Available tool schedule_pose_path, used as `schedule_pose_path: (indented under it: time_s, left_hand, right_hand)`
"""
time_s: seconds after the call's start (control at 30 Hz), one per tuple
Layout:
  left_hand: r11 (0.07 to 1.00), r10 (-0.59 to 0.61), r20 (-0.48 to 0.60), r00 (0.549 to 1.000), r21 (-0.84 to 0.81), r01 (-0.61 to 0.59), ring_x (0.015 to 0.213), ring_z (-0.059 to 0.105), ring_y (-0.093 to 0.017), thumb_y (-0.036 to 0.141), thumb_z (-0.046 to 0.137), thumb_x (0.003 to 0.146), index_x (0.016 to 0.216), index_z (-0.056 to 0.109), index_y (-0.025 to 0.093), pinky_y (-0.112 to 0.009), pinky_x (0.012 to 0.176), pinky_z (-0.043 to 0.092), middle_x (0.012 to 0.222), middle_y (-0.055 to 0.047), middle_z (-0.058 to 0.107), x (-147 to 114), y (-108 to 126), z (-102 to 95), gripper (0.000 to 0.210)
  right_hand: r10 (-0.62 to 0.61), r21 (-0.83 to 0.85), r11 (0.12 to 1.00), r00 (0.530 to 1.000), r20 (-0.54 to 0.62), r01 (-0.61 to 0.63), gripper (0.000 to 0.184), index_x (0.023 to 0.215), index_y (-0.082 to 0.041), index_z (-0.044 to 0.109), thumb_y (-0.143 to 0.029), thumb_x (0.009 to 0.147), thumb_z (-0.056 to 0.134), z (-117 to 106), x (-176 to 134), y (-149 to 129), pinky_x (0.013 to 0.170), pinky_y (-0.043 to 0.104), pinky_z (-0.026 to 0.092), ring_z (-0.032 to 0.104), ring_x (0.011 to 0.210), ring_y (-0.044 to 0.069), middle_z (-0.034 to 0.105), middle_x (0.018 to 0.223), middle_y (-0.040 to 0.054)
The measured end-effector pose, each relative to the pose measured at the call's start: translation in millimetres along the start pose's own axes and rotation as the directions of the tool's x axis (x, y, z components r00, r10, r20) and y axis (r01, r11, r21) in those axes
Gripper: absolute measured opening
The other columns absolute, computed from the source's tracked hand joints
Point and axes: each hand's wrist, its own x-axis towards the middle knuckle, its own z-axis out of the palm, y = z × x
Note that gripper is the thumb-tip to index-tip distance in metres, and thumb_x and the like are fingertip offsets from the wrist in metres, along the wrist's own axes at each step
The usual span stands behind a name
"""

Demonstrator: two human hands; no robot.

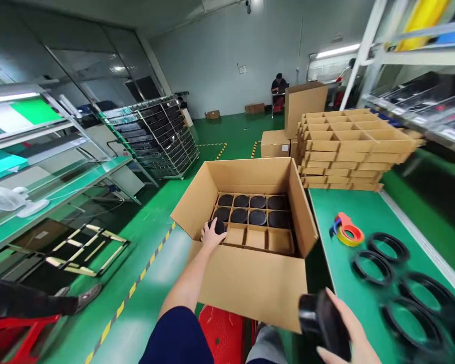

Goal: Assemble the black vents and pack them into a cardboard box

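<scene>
Steadily, it seems, discs are being seated: the left hand (211,236) grips a black disc (219,226) over the near row of cells (257,238) in a carton (258,290). Well to its right, the right hand (352,326) clasps a blurred black part (328,323), its wrist cut off. The next move likely calls for aligning and releasing the disc; fingers partly hide its cell.

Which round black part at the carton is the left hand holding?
The near-left part, gripped by the left hand; eight others sit in two rows beyond.
</scene>
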Motion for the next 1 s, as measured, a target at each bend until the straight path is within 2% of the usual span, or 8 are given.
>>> schedule_pose_path:
  time_s: [0.2, 0.27, 0.37, 0.5, 0.63, 0.73, 0.83, 1.0]
  left_hand:
    - [0.985, 0.101, 0.211, 0.972, 0.116, -0.128, 0.142, 0.025, -0.04, 0.039, 0.077, 0.064, 0.147, 0.034, 0.039, -0.056, 0.114, 0.025, 0.157, -0.009, 0.023, 80.2, -49.8, 17.9, 0.093]
    - [0.975, 0.14, 0.266, 0.954, 0.128, -0.179, 0.144, 0.023, -0.039, 0.039, 0.078, 0.062, 0.147, 0.034, 0.04, -0.054, 0.116, 0.023, 0.158, -0.009, 0.021, 94.1, -61.9, 27.0, 0.096]
    - [0.964, 0.178, 0.333, 0.926, 0.128, -0.232, 0.146, 0.019, -0.039, 0.041, 0.081, 0.062, 0.148, 0.033, 0.04, -0.052, 0.116, 0.025, 0.16, -0.008, 0.018, 109.4, -79.6, 39.9, 0.099]
    - [0.953, 0.206, 0.398, 0.894, 0.128, -0.276, 0.148, 0.015, -0.038, 0.046, 0.081, 0.063, 0.151, 0.028, 0.039, -0.051, 0.118, 0.025, 0.162, -0.009, 0.013, 122.6, -102.3, 56.9, 0.103]
    - [0.935, 0.228, 0.461, 0.857, 0.14, -0.324, 0.151, 0.007, -0.034, 0.051, 0.067, 0.08, 0.152, 0.025, 0.037, -0.053, 0.12, 0.019, 0.165, -0.009, 0.005, 124.3, -117.8, 75.4, 0.084]
    - [0.919, 0.223, 0.504, 0.835, 0.177, -0.352, 0.152, -0.005, -0.033, 0.049, 0.05, 0.092, 0.153, 0.024, 0.036, -0.059, 0.12, 0.009, 0.166, -0.008, -0.004, 119.1, -120.4, 89.4, 0.067]
    - [0.898, 0.195, 0.526, 0.828, 0.245, -0.366, 0.15, -0.012, -0.036, 0.05, 0.053, 0.09, 0.154, 0.02, 0.031, -0.063, 0.118, 0.001, 0.164, -0.012, -0.012, 116.2, -117.4, 96.7, 0.075]
    - [0.843, 0.159, 0.552, 0.819, 0.355, -0.403, 0.151, -0.002, -0.032, 0.054, 0.055, 0.088, 0.154, 0.02, 0.032, -0.058, 0.12, 0.006, 0.164, -0.013, -0.006, 123.6, -110.9, 75.2, 0.078]
  right_hand:
    - [-0.073, -0.035, 0.996, 0.981, 0.179, 0.08, 0.102, 0.153, -0.02, 0.022, -0.041, 0.066, 0.071, 129.8, 242.4, -96.8, 0.11, 0.056, 0.033, 0.032, 0.137, 0.04, 0.029, 0.148, 0.0184]
    - [-0.105, -0.107, 0.985, 0.958, 0.268, 0.138, 0.108, 0.153, -0.016, 0.024, -0.042, 0.061, 0.075, 175.4, 299.5, -109.1, 0.11, 0.056, 0.031, 0.03, 0.137, 0.042, 0.027, 0.15, 0.0224]
    - [-0.08, -0.247, 0.948, 0.904, 0.42, 0.199, 0.118, 0.154, -0.014, 0.025, -0.04, 0.054, 0.082, 235.7, 347.8, -106.8, 0.113, 0.055, 0.024, 0.027, 0.139, 0.044, 0.026, 0.152, 0.0258]
    - [0.011, -0.366, 0.903, 0.84, 0.542, 0.224, 0.127, 0.156, -0.014, 0.02, -0.041, 0.051, 0.087, 294.3, 360.7, -80.4, 0.116, 0.054, 0.017, 0.022, 0.143, 0.045, 0.023, 0.156, 0.0266]
    - [-0.093, -0.323, 0.895, 0.84, 0.535, 0.306, 0.102, 0.156, -0.014, 0.019, -0.047, 0.076, 0.072, 324.3, 349.8, -48.8, 0.119, 0.052, 0.014, 0.015, 0.148, 0.037, 0.016, 0.161, 0.0224]
    - [-0.156, -0.341, 0.869, 0.852, 0.499, 0.359, 0.078, 0.155, -0.017, 0.026, -0.043, 0.088, 0.058, 334.0, 341.0, -35.0, 0.121, 0.051, 0.008, 0.009, 0.15, 0.032, 0.013, 0.163, 0.0165]
    - [-0.202, -0.317, 0.868, 0.855, 0.479, 0.382, 0.074, 0.155, -0.019, 0.029, -0.045, 0.091, 0.055, 337.9, 339.1, -34.5, 0.122, 0.051, 0.006, 0.007, 0.151, 0.031, 0.013, 0.163, 0.0147]
    - [-0.134, -0.229, 0.943, 0.903, 0.408, 0.243, 0.07, 0.153, -0.014, 0.032, -0.041, 0.092, 0.053, 317.8, 340.5, -53.6, 0.121, 0.052, 0.016, 0.01, 0.15, 0.031, 0.016, 0.162, 0.0176]
